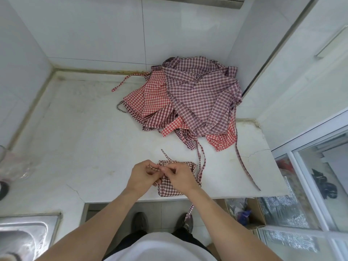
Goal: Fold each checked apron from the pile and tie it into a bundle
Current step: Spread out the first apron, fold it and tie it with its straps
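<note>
Both grips, left hand point(141, 176) and right hand point(180, 176), are pinching a strap point(153, 168) over the folded apron point(169, 187) at the worktop's point(84, 138) near edge; the pile point(194, 102) is lying behind.

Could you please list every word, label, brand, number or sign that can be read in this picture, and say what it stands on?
There are none that can be read.
Folded apron, held by the left hand and right hand: checks only, no text.
Pile of aprons: checks only, no label in view.
Cardboard box under the counter: its contents are too blurred to show any print.
</note>
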The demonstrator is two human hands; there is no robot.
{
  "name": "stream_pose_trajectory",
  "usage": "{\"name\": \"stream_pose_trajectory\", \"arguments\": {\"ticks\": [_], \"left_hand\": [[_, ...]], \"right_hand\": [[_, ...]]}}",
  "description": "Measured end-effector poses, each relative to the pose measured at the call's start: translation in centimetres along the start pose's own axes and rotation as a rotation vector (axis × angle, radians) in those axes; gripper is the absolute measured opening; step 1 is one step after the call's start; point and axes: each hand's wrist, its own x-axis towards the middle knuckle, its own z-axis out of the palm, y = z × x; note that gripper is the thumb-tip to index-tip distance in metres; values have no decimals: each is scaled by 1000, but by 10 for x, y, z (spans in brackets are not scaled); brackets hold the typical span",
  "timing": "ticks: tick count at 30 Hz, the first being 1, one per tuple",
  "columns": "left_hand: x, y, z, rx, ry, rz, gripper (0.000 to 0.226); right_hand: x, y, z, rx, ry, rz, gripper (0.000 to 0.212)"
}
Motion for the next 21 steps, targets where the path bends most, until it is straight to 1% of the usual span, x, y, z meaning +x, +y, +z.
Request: {"name": "stream_pose_trajectory", "arguments": {"ticks": [3,5,7,11,13,15,18,20,21], "left_hand": [[-3,4,5,61,61,60,11],[-3,6,9,80,110,107,15],[-1,8,11,148,126,181,19],[8,19,9,272,18,265,29],[11,22,8,332,-71,282,31],[14,25,11,372,-115,291,31],[19,28,14,502,-79,366,27],[20,30,15,647,-34,448,20],[20,31,16,717,10,513,22]], "right_hand": [[2,-5,-1,-14,41,10,32],[4,-9,-3,1,66,17,28],[5,-13,-9,1,95,24,27],[8,-16,-23,-27,102,45,27],[10,-17,-30,-1,105,99,28],[10,-19,-34,33,87,160,27],[9,-19,-36,104,99,231,31],[10,-17,-36,121,115,266,34],[10,-17,-37,123,118,275,35]]}}
